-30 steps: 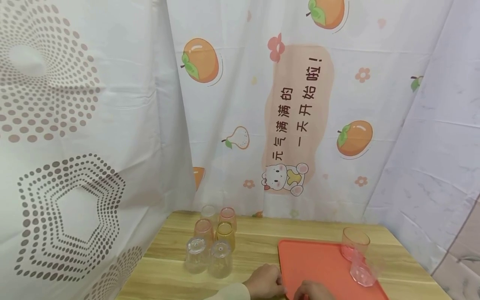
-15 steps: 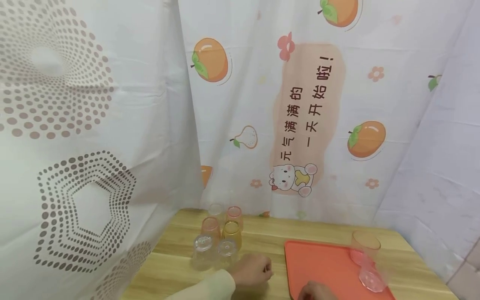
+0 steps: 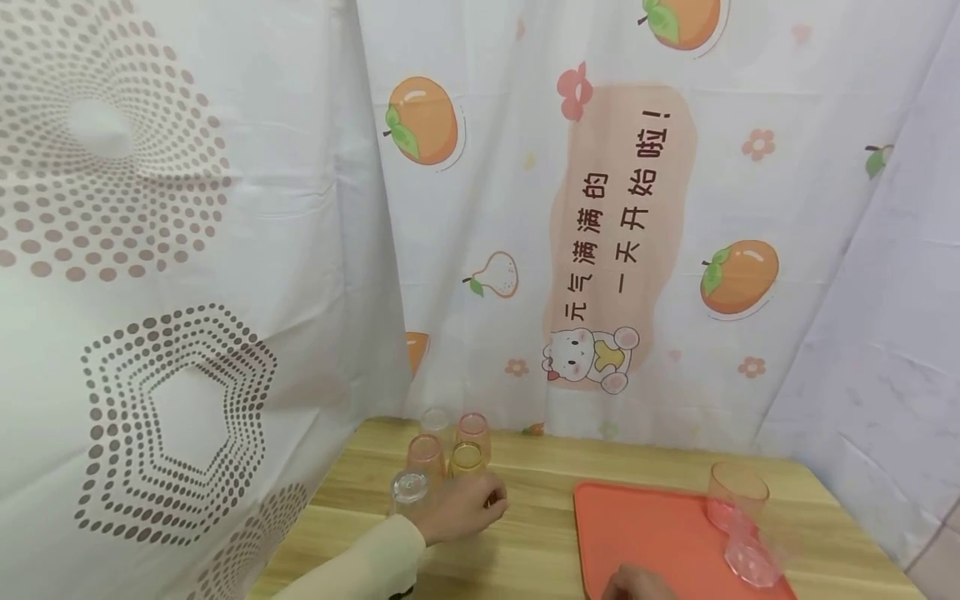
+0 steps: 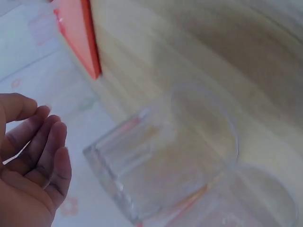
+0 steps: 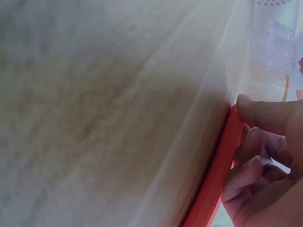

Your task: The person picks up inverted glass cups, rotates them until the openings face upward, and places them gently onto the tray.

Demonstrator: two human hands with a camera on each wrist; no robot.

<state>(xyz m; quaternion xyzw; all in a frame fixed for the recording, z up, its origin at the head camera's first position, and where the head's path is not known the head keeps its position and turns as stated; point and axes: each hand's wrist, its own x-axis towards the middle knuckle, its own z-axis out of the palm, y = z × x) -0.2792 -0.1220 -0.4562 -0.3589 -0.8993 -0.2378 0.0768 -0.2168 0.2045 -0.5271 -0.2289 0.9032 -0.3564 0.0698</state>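
My left hand (image 3: 461,507) hovers over the table by a cluster of glasses, its fingers loosely bent and holding nothing. In the left wrist view a clear glass (image 4: 161,156) stands upside down, apart from the fingertips. In the head view another clear glass (image 3: 409,492) shows left of the hand. Behind it are a yellow glass (image 3: 467,458), a pinkish glass (image 3: 426,454), a pink glass (image 3: 474,432) and a faint clear one (image 3: 435,423). My right hand (image 3: 637,583) pinches the left rim of an orange-red tray (image 3: 637,525), thumb outside and fingers inside.
On the tray's right side stand a tall see-through amber-pink glass (image 3: 738,487) and pink faceted glassware (image 3: 752,560). Printed curtains (image 3: 480,192) close off the back and sides of the wooden table (image 3: 532,517).
My left hand has moved from the tray's left edge leftward to the glasses, covering one clear glass in the head view. The right hand stays at the tray. The head view has turned slightly left.
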